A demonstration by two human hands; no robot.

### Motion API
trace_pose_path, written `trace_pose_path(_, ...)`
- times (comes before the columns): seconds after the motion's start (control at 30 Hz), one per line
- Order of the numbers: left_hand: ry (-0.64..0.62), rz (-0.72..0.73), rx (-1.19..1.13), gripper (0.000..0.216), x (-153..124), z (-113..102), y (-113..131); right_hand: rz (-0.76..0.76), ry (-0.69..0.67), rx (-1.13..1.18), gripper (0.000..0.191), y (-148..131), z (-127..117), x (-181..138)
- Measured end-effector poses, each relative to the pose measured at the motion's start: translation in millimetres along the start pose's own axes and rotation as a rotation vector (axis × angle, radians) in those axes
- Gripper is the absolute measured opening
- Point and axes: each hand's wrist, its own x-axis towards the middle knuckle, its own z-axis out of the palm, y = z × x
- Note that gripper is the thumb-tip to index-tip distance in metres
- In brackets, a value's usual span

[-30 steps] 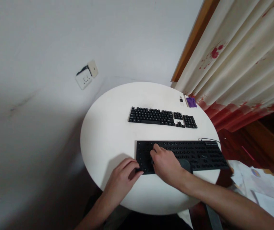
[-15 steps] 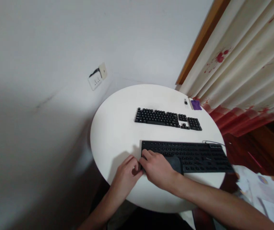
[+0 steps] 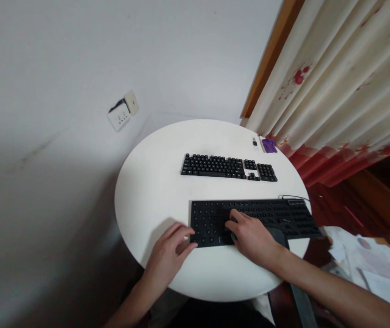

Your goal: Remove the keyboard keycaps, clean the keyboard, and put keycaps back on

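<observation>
A black keyboard base (image 3: 208, 224) without its keycaps lies near the front of the round white table (image 3: 147, 191), its switches exposed. My left hand (image 3: 169, 250) is at its left edge, thumb and forefinger apart with their tips at the front left corner. Over the middle left of the base, my right hand (image 3: 252, 237) is curled around something dark. Its kind I cannot make out, as the hand covers most of it. A dark, rounded piece (image 3: 277, 236) shows beyond the right wrist. Behind the base, black keycaps (image 3: 213, 166) are laid out in keyboard order.
A purple cloth-like square (image 3: 269, 146) and a small dark object (image 3: 255, 143) lie at the table's back right. A thin cable (image 3: 292, 197) runs behind the base. Wall sockets (image 3: 119, 117) are at left, a curtain (image 3: 331, 86) at right, papers (image 3: 362, 259) at lower right.
My right hand has moved right, away from my left hand, along the keyboard base. My left thumb and forefinger have parted. The view has shifted slightly.
</observation>
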Motion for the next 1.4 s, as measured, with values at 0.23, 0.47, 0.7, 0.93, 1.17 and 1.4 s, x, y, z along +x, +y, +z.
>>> trace_pose_path(0.23,-0.063,0.027,0.040,0.023,0,-1,-4,0.045,-0.003,-0.004,0.025,39,0,-25)
trace_pose_path(0.47,-0.023,0.066,0.086,0.024,3,-1,-8,0.111,0.050,-0.052,0.030,102,13,-67)
trace_pose_path(0.7,0.010,0.091,0.180,0.027,5,-3,-9,0.217,0.102,-0.071,0.025,146,13,-107)
trace_pose_path(0.93,0.011,0.111,0.230,0.036,7,-4,-11,0.408,0.072,-0.126,0.028,190,17,-137)
trace_pose_path(1.17,0.082,0.148,0.292,0.036,7,-4,-17,0.595,0.038,-0.144,0.027,222,11,-160)
trace_pose_path(1.4,0.065,0.162,0.322,0.037,6,-4,-21,0.585,0.055,-0.126,0.023,208,14,-153)
